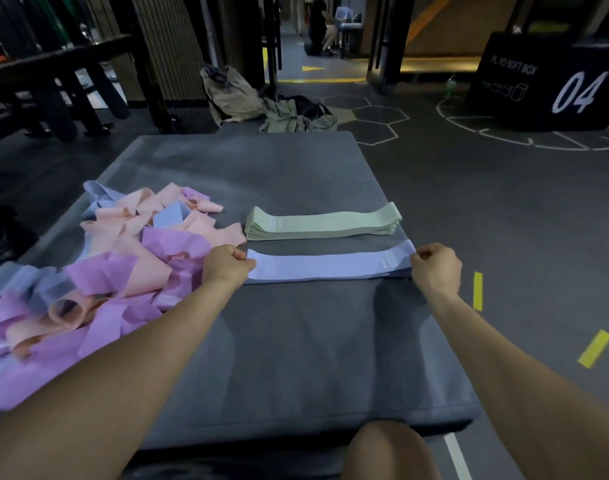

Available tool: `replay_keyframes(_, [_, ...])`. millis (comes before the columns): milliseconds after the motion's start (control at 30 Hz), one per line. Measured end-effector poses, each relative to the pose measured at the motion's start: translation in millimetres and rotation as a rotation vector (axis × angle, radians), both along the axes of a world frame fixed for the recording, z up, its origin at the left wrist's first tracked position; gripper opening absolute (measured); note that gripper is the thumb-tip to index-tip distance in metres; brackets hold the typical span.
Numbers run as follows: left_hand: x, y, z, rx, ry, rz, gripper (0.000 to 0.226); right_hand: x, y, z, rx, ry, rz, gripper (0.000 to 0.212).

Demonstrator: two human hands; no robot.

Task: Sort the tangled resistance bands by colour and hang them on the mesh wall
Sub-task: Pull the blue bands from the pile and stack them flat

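Beside the tangled pile (123,271) and green stack (322,221), both hands pinch the blue band's (331,266) ends.

Grey mat (296,341). Pale green band stack (322,221) at 12 o'clock; lilac-blue band (327,266) centre; pink, purple & blue tangle (116,268) at 9.

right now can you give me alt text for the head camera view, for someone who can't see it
A person's left hand and right hand pinch the two ends of a blue resistance band, laying it flat on a grey mat. Just beyond it lies a neat stack of green bands; a tangled pile of pink, purple and blue bands sits to the left.
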State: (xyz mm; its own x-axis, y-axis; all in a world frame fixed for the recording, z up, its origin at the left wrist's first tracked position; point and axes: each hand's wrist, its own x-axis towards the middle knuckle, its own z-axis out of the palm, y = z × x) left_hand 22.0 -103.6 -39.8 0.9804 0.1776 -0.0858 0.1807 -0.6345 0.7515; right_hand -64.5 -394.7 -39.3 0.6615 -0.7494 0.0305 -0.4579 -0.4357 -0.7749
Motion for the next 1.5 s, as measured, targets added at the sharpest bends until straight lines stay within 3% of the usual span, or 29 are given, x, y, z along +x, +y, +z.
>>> replay_keyframes(367, [-1, 0, -4, 0.023, -0.022, -0.037, 0.018, 4, 1, -4, -0.08, 0.073, 0.002, 0.014])
replay_keyframes(600, [0, 6, -11, 0.068, -0.114, -0.158, 0.038, 7, 7, 0, -0.296, 0.034, 0.057, 0.032])
replay_keyframes(733, [-2, 13, -8, 0.163, -0.17, -0.303, 0.066, 22, 27, 7, -0.437, 0.015, 0.498, 0.046])
replay_keyframes(800, [-4, 15, -5, 0.223, -0.144, -0.424, 0.081, 29, 46, 8, -0.405, 0.088, 0.766, 0.059])
replay_keyframes(900, [-1, 18, -4, 0.281, -0.066, -0.54, 0.091, 41, 69, 4, -0.474, 0.231, 0.998, 0.076])
replay_keyframes(1167, [13, 23, -12, 0.296, -0.045, -0.58, 0.073, 47, 70, -1, -0.472, 0.3, 0.999, 0.065])
replay_keyframes(1300, [11, 22, -9, 0.296, -0.046, -0.582, 0.079, 47, 75, 2, -0.481, 0.33, 0.991, 0.066])
replay_keyframes(1400, [2, 22, -4, 0.267, -0.104, -0.603, 0.08, 47, 85, 10, -0.467, 0.274, 0.966, 0.063])
replay_keyframes(1500, [-7, 26, 6, 0.209, -0.204, -0.623, 0.063, 45, 108, 26, -0.439, 0.183, 0.921, 0.056])
